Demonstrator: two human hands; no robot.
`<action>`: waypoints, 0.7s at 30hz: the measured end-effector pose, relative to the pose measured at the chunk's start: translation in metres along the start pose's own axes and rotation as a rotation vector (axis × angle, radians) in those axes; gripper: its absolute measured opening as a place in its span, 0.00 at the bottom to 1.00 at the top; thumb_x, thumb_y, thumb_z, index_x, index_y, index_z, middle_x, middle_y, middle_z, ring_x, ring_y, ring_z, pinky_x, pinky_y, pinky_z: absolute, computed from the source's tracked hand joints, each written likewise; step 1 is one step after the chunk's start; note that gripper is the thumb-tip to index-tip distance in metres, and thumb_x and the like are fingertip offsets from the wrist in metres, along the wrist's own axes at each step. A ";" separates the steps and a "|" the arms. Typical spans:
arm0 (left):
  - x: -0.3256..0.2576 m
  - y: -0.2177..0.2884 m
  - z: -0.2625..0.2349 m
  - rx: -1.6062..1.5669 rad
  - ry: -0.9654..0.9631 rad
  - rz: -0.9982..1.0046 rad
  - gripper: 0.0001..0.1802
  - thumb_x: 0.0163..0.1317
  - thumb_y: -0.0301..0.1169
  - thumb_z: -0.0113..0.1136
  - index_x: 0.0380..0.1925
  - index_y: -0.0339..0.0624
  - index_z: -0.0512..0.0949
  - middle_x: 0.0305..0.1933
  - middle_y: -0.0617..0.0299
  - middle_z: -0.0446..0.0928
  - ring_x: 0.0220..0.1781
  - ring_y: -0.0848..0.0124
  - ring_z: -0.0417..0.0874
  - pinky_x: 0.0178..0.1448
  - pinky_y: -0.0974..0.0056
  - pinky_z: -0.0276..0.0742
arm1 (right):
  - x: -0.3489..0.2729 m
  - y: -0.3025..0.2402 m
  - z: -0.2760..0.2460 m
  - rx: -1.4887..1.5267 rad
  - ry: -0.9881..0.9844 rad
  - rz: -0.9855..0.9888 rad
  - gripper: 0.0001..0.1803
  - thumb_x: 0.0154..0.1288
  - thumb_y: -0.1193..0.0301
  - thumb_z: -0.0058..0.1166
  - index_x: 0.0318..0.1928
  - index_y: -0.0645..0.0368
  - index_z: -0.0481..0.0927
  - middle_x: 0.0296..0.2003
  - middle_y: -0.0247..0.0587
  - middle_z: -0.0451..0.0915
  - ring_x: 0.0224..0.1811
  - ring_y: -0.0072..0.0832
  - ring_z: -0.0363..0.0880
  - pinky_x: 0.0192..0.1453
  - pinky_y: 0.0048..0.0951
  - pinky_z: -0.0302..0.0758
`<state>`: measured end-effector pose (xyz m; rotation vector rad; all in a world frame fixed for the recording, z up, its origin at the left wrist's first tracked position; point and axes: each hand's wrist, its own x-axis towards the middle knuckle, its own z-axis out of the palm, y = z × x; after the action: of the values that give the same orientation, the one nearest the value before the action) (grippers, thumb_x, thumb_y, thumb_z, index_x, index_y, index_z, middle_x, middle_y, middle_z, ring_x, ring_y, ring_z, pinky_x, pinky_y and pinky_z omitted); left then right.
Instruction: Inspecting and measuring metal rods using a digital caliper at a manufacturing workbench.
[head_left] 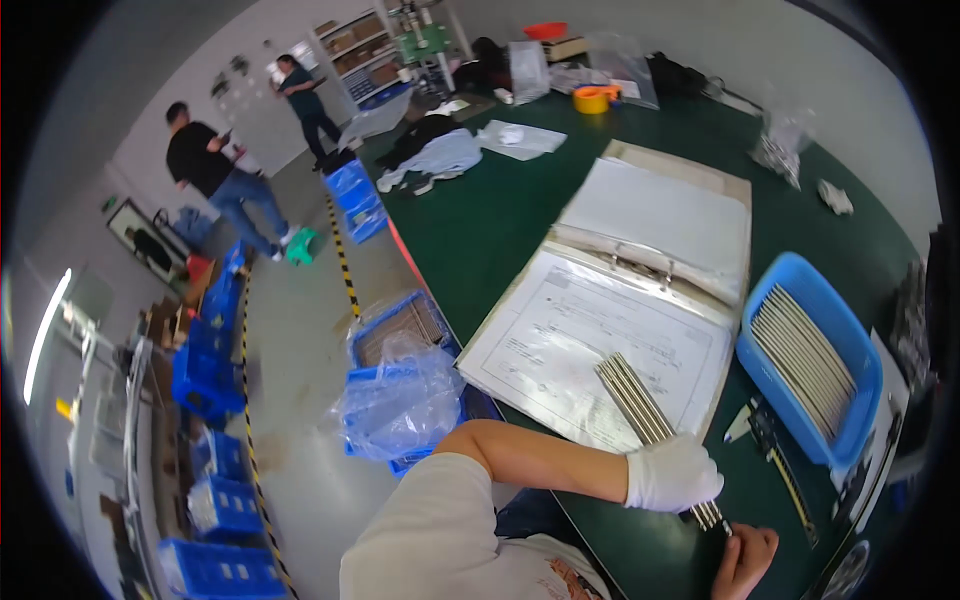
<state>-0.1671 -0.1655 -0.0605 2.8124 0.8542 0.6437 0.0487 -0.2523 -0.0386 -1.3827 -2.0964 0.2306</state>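
Right now the gloved left hand (pixel 672 474) is gripping a bundle of metal rods (pixel 640 405), whose long axis is running up and away over the open binder (pixel 640 300). Just below, the bare right hand (pixel 742 560) is pinching the bundle's near end, nearer that tip than the left.

Single head-worn fisheye, steeply down and rightward over green table (pixel 480 220), close above hands.

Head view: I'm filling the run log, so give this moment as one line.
left hand: gloved, grips metal rods | right hand: bare, at rod ends | rods over open binder | blue tray: more rods
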 end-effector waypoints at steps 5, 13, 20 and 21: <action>0.009 -0.003 -0.001 -0.004 -0.012 -0.016 0.07 0.47 0.33 0.56 0.18 0.42 0.73 0.18 0.58 0.75 0.23 0.59 0.80 0.27 0.57 0.74 | -0.009 0.027 -0.004 -0.062 -0.070 0.010 0.06 0.64 0.72 0.52 0.34 0.62 0.79 0.30 0.46 0.77 0.35 0.46 0.72 0.48 0.45 0.68; 0.010 0.004 0.000 -0.019 -0.047 -0.069 0.06 0.45 0.33 0.59 0.18 0.42 0.77 0.19 0.56 0.78 0.25 0.57 0.82 0.31 0.54 0.75 | -0.001 0.012 -0.015 -0.053 -0.092 0.043 0.07 0.64 0.71 0.53 0.34 0.64 0.79 0.29 0.49 0.76 0.34 0.47 0.72 0.46 0.46 0.68; 0.008 0.004 0.003 -0.029 -0.010 0.006 0.07 0.47 0.34 0.56 0.19 0.43 0.74 0.19 0.59 0.75 0.24 0.60 0.81 0.26 0.57 0.75 | -0.018 0.010 -0.002 -0.025 0.060 0.257 0.05 0.61 0.73 0.53 0.30 0.63 0.76 0.27 0.48 0.74 0.33 0.45 0.70 0.47 0.45 0.67; 0.008 0.008 0.001 -0.047 0.009 0.003 0.07 0.48 0.35 0.56 0.19 0.44 0.74 0.19 0.59 0.75 0.24 0.60 0.81 0.26 0.57 0.75 | -0.024 0.006 0.002 0.007 0.107 0.373 0.04 0.60 0.76 0.49 0.28 0.63 0.72 0.24 0.46 0.70 0.30 0.43 0.66 0.45 0.42 0.64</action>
<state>-0.1565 -0.1682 -0.0569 2.7715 0.8246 0.6691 0.0586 -0.2707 -0.0521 -1.7357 -1.7381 0.3063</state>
